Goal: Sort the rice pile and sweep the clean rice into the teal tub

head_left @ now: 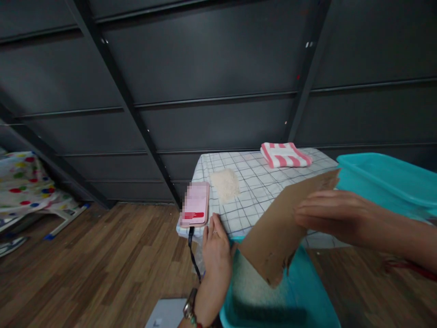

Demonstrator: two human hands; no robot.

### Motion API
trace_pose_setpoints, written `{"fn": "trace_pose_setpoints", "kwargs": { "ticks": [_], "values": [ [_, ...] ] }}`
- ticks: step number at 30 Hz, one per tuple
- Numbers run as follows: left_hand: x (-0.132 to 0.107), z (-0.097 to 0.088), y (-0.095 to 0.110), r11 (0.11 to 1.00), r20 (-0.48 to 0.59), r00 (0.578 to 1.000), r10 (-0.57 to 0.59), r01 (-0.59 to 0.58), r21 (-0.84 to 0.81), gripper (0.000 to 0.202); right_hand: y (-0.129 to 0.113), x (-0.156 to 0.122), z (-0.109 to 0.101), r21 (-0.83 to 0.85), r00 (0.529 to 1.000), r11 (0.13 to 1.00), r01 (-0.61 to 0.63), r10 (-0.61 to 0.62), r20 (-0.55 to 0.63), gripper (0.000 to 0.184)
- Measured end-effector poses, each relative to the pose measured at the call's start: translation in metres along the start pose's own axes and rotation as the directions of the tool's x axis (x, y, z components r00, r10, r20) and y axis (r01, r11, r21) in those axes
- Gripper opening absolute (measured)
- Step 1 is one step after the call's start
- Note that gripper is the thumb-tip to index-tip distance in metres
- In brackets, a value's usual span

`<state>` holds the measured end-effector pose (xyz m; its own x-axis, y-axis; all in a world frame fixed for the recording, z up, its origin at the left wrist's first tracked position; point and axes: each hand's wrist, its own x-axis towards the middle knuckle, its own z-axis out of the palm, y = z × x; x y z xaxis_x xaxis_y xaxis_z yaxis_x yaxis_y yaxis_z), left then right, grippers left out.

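My right hand (327, 214) holds a torn piece of brown cardboard (276, 232), fingers pressed along its upper edge. The cardboard slants down into a teal plastic tub (307, 300) that has white rice (252, 287) in it. My left hand (215, 248) rests at the near edge of the checked tablecloth (259, 182), fingers together and extended, beside the tub's rim; it holds nothing that I can see. A small heap of white rice (225, 183) lies on the cloth. A pink phone (195, 204) with a dark cable lies at the table's left edge.
A folded pink-and-white striped towel (285, 155) lies at the table's far side. A second teal tub (385, 177) stands at the right. Dark metal panelling rises behind the table. Wooden floor spreads to the left, with a polka-dot cloth (23, 182) at the far left.
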<state>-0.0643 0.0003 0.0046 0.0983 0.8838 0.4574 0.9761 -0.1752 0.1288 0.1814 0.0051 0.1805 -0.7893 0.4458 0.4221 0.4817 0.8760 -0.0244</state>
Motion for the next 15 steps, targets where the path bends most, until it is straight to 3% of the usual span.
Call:
{"fn": "trace_pose_setpoints", "kwargs": {
  "ticks": [4, 9, 12, 15],
  "values": [
    [0.000, 0.002, 0.002, 0.999, 0.023, 0.999, -0.046, 0.047, -0.015, 0.090, 0.007, -0.012, 0.006, -0.111, 0.991, 0.991, 0.071, -0.083, -0.101, 0.032],
    [0.000, 0.007, 0.008, 0.995, 0.044, 0.994, -0.101, 0.101, -0.001, 0.099, 0.013, -0.025, 0.016, -0.349, 0.982, 0.934, -0.073, 0.006, -0.190, 0.036],
    [-0.001, 0.008, 0.009, 0.994, 0.045, 0.993, -0.106, 0.106, 0.002, 0.100, 0.014, -0.027, 0.014, -0.407, 0.985, 0.910, -0.081, 0.012, -0.170, 0.039],
    [-0.001, 0.008, 0.009, 0.994, 0.050, 0.993, -0.110, 0.109, 0.008, 0.100, 0.012, -0.026, 0.013, -0.317, 0.995, 0.948, -0.028, -0.004, -0.100, 0.043]
  ]
}}
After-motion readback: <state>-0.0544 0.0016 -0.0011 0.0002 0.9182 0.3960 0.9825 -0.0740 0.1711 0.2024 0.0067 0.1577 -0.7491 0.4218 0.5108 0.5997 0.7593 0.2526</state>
